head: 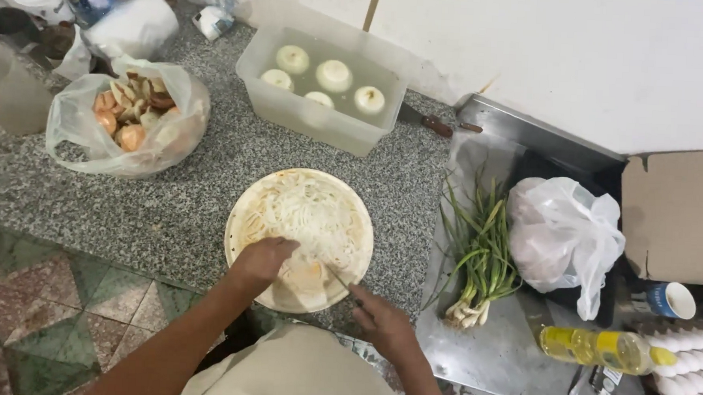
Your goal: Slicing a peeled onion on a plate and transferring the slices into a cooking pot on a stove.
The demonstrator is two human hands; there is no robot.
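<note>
A round pale cutting board (244, 209) lies on the granite counter (170, 197), piled with thin white onion slices (307, 211). At its near edge my left hand (263, 258) presses down on a peeled onion half (304, 276). My right hand (382, 321) grips a knife (338, 279) whose blade angles into that onion. Behind the board stands a clear plastic tub (280, 111) of water with several peeled onions (334, 75) floating in it.
A plastic bag of onion skins (134, 113) sits at the left. To the right lie green onions (479, 250), a white plastic bag (563, 230), an oil bottle (598, 349), a blue cup (671, 300), egg trays (695, 370) and another knife (437, 127).
</note>
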